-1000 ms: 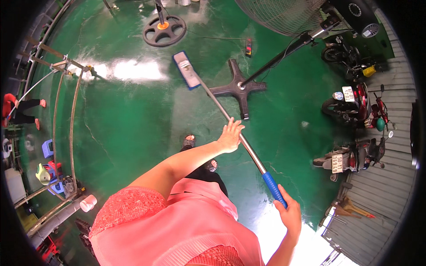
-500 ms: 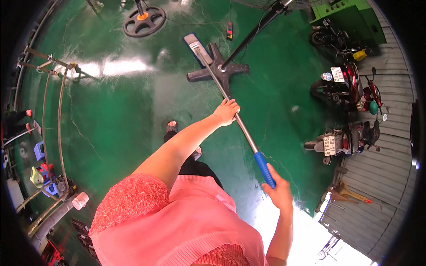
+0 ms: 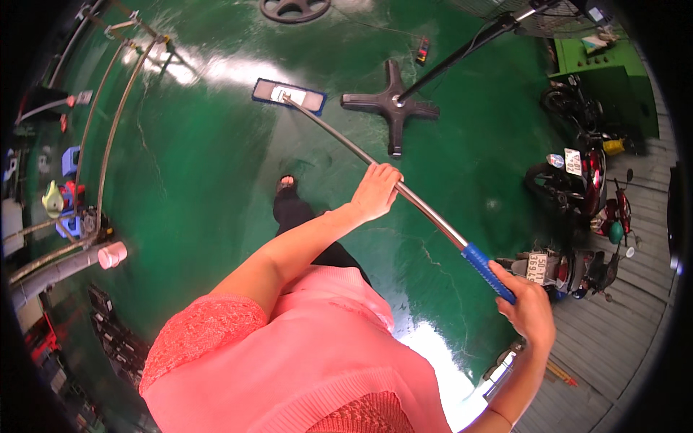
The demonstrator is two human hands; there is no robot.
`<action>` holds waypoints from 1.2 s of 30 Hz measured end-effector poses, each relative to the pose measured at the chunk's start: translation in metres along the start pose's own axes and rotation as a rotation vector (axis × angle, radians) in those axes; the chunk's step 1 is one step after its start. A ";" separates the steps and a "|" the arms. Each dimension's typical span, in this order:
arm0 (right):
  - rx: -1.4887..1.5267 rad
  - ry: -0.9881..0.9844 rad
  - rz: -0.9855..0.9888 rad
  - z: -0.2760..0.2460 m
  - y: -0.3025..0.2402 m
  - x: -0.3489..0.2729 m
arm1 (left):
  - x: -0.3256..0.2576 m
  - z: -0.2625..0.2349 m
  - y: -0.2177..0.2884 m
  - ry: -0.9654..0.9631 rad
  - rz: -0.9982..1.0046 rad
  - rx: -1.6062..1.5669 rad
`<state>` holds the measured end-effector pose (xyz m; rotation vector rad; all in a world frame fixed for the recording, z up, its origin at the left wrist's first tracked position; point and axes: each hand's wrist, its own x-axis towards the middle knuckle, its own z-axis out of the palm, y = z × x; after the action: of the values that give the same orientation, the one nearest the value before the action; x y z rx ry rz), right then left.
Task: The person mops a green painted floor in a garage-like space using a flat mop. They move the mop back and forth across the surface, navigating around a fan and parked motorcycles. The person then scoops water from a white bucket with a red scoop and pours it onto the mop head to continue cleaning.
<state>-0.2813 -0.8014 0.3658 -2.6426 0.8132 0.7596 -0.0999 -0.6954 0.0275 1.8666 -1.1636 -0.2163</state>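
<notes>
A flat floor mop [image 3: 339, 136] slants across the view, its metal pole ending in a blue grip [image 3: 487, 271] at the lower right. Around the middle of the pole my left hand [image 3: 377, 192] is wrapped. My right hand [image 3: 527, 306] is closed on the end of the blue grip. The rectangular mop head [image 3: 312, 99], with a blue fringe, lies on the green floor ahead of me. Just right of it, apart from it, stands the dark cross-shaped base [image 3: 368, 103] of a stand fan.
A black pole [image 3: 455, 61] rises from the base to a fan [image 3: 552, 20]. A round spoked base [image 3: 294, 6] stands at the far edge. Motorbikes [image 3: 577, 180] line the right wall. Metal rails [image 3: 119, 130], blue stools [image 3: 70, 161] and a pink bucket [image 3: 112, 255] are on the left.
The mop head has come away from the fan base, moving left and turning nearly crosswise. My right hand has swung right with the grip. The whole view has shifted as well.
</notes>
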 end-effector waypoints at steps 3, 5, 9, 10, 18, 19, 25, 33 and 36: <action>0.076 -0.135 0.069 -0.023 -0.006 -0.025 | -0.038 -0.019 0.027 0.012 0.023 -0.026; 0.106 -0.112 0.025 -0.034 -0.011 -0.036 | -0.063 -0.039 0.046 0.015 0.040 -0.046; 0.226 0.311 -0.231 -0.028 -0.034 -0.098 | -0.089 -0.055 0.038 0.078 -0.015 -0.090; 0.295 0.441 -0.313 -0.022 -0.042 -0.112 | -0.094 -0.050 0.016 0.117 -0.084 -0.078; 1.441 0.867 -0.750 0.102 -0.064 -0.103 | -0.118 -0.057 -0.022 -0.131 -0.071 -0.059; 1.428 0.843 -0.760 0.111 -0.067 -0.116 | -0.118 -0.056 -0.019 -0.175 -0.043 -0.079; 1.284 1.042 -0.671 0.153 -0.071 -0.178 | -0.116 -0.008 0.023 -0.450 -0.031 -0.090; 1.155 1.201 -0.507 0.179 0.021 -0.228 | -0.101 0.120 0.103 -0.591 -0.045 -0.133; 1.122 1.212 -0.477 0.184 0.066 -0.245 | -0.098 0.160 0.137 -0.682 -0.038 -0.111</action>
<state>-0.5663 -0.6736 0.3437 -1.8026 0.4807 -1.1984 -0.3280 -0.7344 0.0098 1.7613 -1.5200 -0.9755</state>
